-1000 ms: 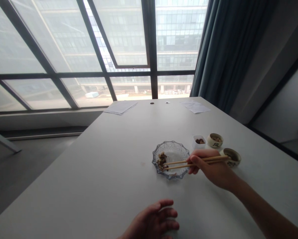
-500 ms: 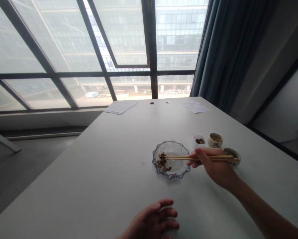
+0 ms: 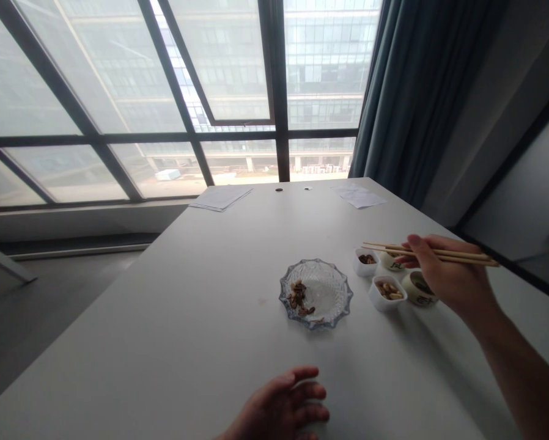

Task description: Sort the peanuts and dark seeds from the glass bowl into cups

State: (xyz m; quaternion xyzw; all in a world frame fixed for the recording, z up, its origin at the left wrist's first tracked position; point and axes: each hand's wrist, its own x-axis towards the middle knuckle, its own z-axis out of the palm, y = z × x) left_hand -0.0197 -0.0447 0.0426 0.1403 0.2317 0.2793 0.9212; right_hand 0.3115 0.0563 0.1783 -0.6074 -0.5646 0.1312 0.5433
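My right hand (image 3: 449, 269) grips a pair of wooden chopsticks (image 3: 467, 255) above the small containers on the right. Their tips point left, over a white plastic cup (image 3: 365, 266) of dark brown pieces. Behind the chopsticks is a cream cup with dark lettering (image 3: 390, 261), partly hidden. Closer to me stand a white plastic cup (image 3: 387, 302) of pale tan pieces and a second cream cup (image 3: 419, 294). A scalloped glass dish (image 3: 336, 299) holds a small pile of brown dried pieces (image 3: 298, 296) at its left. My left hand (image 3: 288, 403) hovers near the front with fingers apart, holding nothing.
The white table (image 3: 173, 305) reaches back to large windows (image 3: 238, 61). Papers (image 3: 222, 198) lie at its far left corner and more sheets (image 3: 359, 197) at the far right. A dark blue curtain (image 3: 407, 104) hangs at the right.
My right hand has moved right and away from me with the chopsticks, from the glass dish to above the small cups. The front white cup is now uncovered. My left hand stays put.
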